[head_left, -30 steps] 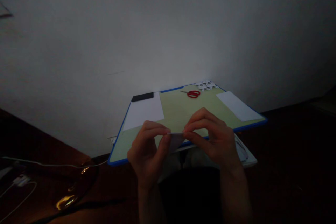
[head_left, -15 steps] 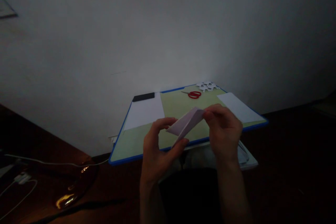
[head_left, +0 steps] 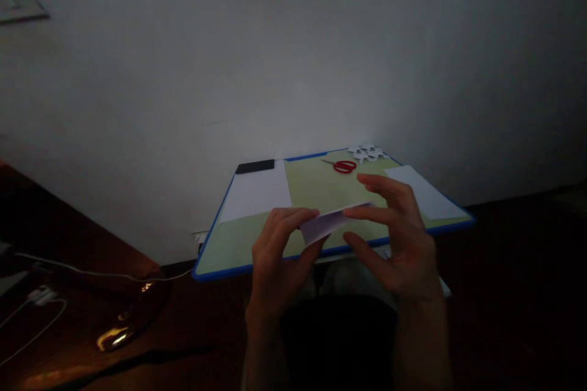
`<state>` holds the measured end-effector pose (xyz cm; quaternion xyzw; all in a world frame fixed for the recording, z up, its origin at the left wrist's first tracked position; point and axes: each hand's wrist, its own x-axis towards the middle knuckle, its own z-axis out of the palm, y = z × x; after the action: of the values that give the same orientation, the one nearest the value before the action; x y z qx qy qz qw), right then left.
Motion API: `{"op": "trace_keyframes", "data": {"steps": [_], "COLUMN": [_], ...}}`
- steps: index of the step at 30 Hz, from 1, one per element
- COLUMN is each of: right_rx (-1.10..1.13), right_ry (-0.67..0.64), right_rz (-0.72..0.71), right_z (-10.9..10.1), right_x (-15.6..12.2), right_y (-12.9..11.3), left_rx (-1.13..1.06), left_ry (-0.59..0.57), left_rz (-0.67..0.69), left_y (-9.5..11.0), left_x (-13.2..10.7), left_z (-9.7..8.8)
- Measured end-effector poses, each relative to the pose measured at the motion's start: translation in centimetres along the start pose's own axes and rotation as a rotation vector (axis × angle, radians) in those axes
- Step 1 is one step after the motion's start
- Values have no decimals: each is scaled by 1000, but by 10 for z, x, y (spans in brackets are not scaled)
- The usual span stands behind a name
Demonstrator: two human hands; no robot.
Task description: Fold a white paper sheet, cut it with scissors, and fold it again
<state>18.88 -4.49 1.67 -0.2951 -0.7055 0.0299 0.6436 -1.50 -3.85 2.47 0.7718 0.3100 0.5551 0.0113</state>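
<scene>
A small folded piece of white paper [head_left: 323, 226] is held up above the near part of the board. My left hand [head_left: 282, 256] pinches its left end between thumb and fingers. Close to the paper's right end is my right hand [head_left: 397, 238], its fingers spread and thumb apart. The right index fingertip touches or overlaps the paper; I cannot tell which. Behind the hands lie red-handled scissors [head_left: 344, 167] on the pale green board with a blue rim [head_left: 314, 182].
Several folded white paper shapes [head_left: 368, 153] lie at the board's far right corner. White sheets rest at the left [head_left: 261, 192] and right [head_left: 424, 192]. A dark flat object [head_left: 255, 167] sits on the left sheet. A grey wall [head_left: 293, 61] rises behind; a white cable [head_left: 101, 275] runs at lower left.
The folded paper has turned to a flatter angle, and its open fold no longer shows. My right hand has let go of its pinch and spread its fingers. The left hand keeps hold.
</scene>
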Motion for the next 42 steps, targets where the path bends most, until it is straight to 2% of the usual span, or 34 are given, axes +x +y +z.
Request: {"op": "trace_keyframes", "data": {"steps": [5,10,13,18,24,35,42], "right_rx": [-47,54,77,131,210,89,-112], "right_ry": [-100,-89,-122,-181,-176,-114,-6], "right_rz": [1,15,19,51,58,60,-29], "right_z": [0,1,0,-1,3,9,12], "right_x": [0,2,3,0,-1,5,8], "right_y": [0,5,6,2,-9,-16,-20], "left_rx": [-73,-396,-458,-371,-191,-79,-13], "left_ry": [14,139,113,71,42,14,4], "left_rz": [-5,-105,-53,11,90,180,178], "left_y": [-2,-1,0,0,2,4,4], "left_x": [-5,-10,-6,-1,2,5,6], "left_z": [5,11,10,9,11,13,16]}}
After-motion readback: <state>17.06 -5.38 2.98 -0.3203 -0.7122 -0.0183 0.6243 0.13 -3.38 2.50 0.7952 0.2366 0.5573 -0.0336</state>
